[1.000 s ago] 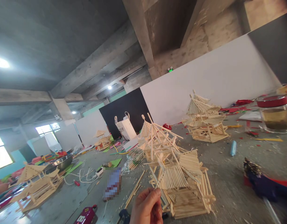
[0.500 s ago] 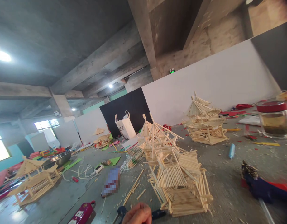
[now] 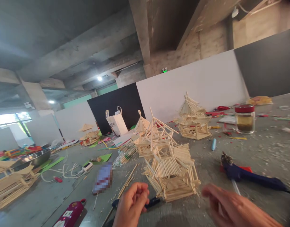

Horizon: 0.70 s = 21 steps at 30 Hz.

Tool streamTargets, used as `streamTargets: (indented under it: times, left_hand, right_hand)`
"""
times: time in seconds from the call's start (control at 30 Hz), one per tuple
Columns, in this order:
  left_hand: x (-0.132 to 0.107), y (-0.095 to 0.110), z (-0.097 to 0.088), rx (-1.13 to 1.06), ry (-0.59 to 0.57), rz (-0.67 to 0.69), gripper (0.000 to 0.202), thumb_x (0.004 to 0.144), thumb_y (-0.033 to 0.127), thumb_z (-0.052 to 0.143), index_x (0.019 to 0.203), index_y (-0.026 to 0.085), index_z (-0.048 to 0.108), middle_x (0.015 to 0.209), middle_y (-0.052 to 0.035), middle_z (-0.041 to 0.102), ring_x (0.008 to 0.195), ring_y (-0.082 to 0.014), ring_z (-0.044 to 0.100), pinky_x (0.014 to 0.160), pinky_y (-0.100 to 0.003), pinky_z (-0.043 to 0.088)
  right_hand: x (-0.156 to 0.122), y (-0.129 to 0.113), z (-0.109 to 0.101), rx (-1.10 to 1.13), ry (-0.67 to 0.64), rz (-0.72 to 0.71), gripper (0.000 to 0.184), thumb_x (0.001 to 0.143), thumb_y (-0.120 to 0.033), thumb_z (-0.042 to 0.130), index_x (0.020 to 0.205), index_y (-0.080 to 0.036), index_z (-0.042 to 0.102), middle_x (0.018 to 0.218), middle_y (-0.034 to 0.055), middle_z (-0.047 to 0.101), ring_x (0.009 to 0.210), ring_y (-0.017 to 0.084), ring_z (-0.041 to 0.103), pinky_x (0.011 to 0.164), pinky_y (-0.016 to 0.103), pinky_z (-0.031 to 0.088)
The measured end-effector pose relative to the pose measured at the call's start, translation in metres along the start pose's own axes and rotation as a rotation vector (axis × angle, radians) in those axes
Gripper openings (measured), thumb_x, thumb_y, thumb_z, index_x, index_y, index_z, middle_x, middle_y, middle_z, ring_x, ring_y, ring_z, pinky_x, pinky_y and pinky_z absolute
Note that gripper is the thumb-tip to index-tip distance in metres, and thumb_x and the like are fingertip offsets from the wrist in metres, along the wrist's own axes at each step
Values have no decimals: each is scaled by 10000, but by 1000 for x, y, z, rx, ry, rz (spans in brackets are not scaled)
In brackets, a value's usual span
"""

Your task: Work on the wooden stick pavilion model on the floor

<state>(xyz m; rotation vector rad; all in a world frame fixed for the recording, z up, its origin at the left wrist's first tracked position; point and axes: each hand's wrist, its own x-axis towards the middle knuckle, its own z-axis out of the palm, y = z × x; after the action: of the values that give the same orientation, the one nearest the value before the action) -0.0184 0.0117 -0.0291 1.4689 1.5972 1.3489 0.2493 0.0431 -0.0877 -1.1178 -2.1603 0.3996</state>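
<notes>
Your left hand [image 3: 130,205] sits low in the view with its fingers curled in and the thumb tucked against them; whether anything is pinched inside, you cannot tell. Your right hand [image 3: 232,209] comes in from the lower right, blurred, with the fingers stretched out loosely toward the left and nothing in them. Between and just beyond the two hands stands the stick pagoda [image 3: 169,164] on the concrete floor [image 3: 260,148]; its long axis is upright but leaning, the bare roof ribs pointing up and a little left, the wide slatted base nearest you. A dark-handled tool [image 3: 150,202] lies on the floor just beside your left hand, touching the foot of the pagoda. Loose sticks [image 3: 126,184] lie to the left of it, running away from you on a slant. Farther left are a maroon case [image 3: 70,214] with a pale label too small to read and a white power strip [image 3: 87,166] with its cord. To the right a blue glue gun [image 3: 251,175] lies lengthwise, nozzle toward the pagoda. Beyond it stand a glass jar [image 3: 244,119] with a red lid and a second pagoda [image 3: 193,118]. A white bag [image 3: 115,121] by the far wall carries dark print that cannot be made out.
</notes>
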Motion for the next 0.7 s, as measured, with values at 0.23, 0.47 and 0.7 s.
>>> streamTargets:
  times: [0.23,0.47,0.7]
  left_hand:
    - [30,-21,16,-114,12,-2,255,621,285,589,840,167,648,847,-84,702,784,-252,643,670,-326,454]
    - [28,-17,19,-179,-46,-78,270,596,246,565,821,163,691,858,-77,726,856,-253,634,750,-343,453]
    - [38,-7,11,-215,-63,-141,175,637,228,577,727,134,695,753,-47,700,705,-173,619,680,-283,463]
  right_hand:
    - [24,15,-1,412,-112,500,671,579,-477,311,1131,-98,365,1021,136,507,478,125,520,343,234,290]
    - [34,4,13,656,-203,522,511,517,-453,323,903,-131,409,849,93,567,427,90,506,325,173,327]
    - [26,-19,7,1131,-222,601,409,600,-401,560,891,-119,515,520,-6,538,433,83,506,358,110,346]
